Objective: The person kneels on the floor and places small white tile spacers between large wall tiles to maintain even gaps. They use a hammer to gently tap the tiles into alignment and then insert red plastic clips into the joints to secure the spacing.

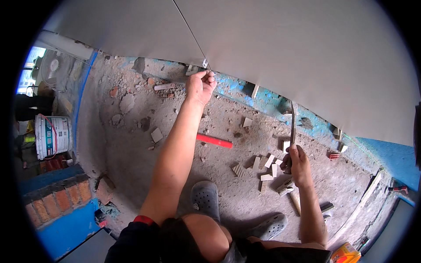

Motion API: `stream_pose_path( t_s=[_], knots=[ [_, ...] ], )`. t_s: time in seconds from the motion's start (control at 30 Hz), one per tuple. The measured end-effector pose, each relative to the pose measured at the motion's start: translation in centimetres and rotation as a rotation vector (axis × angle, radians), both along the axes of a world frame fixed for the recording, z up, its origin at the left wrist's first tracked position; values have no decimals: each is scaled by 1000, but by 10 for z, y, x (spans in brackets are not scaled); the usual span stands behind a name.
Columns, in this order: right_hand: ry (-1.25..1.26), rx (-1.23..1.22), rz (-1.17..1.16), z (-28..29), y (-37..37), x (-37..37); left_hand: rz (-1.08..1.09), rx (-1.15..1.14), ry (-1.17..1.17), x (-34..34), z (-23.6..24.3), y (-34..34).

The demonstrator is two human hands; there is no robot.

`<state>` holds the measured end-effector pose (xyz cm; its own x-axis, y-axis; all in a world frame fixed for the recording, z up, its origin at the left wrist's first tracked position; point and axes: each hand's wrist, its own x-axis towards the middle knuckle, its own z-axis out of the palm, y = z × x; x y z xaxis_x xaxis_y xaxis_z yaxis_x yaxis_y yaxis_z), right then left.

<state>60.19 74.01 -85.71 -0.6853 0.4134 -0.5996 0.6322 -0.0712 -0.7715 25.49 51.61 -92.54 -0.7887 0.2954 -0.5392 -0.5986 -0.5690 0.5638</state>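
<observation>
- Rubble (127,103) and grit litter the floor (131,162), thickest below the left panel (131,30), crowding the foot of the wall to the left of the left hand (200,88).
- One red strip (215,140) lies across the floor between the two forearms, its left end hidden behind the left one.
- A hammer (286,187) lies just beside the right forearm, partly behind it, with loose blocks (266,177) heaped near its head: about eight, some overlapping, so I can't swear to the count.
- Two grey clogs (205,198), one per foot, take up the floor in front of the knees.
- Over to the left: one white bucket (55,136), one fan (53,65) behind it, and a ledge (57,199) showing about six bricks.
- One small red piece (334,156) sits near the wall on the right; one yellow-orange packet (345,253) is at the lower right.
- Two panels make up the wall face, the left one and the right panel (307,52), with one slanting joint between them. One white clip (205,63) sits at the joint's lower end.
- The left fingers are bunched right by the clip; I can't tell whether they pinch anything.
- The right hand (299,165) has its fingers wrapped round one metal bar (293,127), held upright, its tip close to the right panel's lower edge; whether they touch, I can't tell.
</observation>
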Motion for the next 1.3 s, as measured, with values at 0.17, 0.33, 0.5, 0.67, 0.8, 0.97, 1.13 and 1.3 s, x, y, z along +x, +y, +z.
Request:
stream_pose_path(
  t_s=[0.17, 0.33, 0.5, 0.67, 0.8, 0.97, 1.13, 1.3],
  knots=[
    [-12, 4, 6, 0, -4, 2, 18, 51, -56, 1, -2, 7],
    [-1, 1, -28, -11, -1, 7, -35, 126, -104, -5, -3, 7],
    [-164, 171, 75, -4, 1, 4, -138, 236, -56, -14, -23, -3],
    [-106, 57, 43, 10, 5, 0, -116, 34, 35, -29, -27, -9],
    [-42, -6, 31, -1, 4, 2, -128, 14, 69, -33, -34, -7],
    [-43, 68, 81, -7, 4, 2, -274, -144, 81, -30, -17, -7],
    [-15, 86, 65, -14, 1, -1, -126, -35, 51, -34, -21, -9],
    [-51, -4, 21, -2, 4, 0, -226, -102, 71, -18, -11, 5]
  ],
)
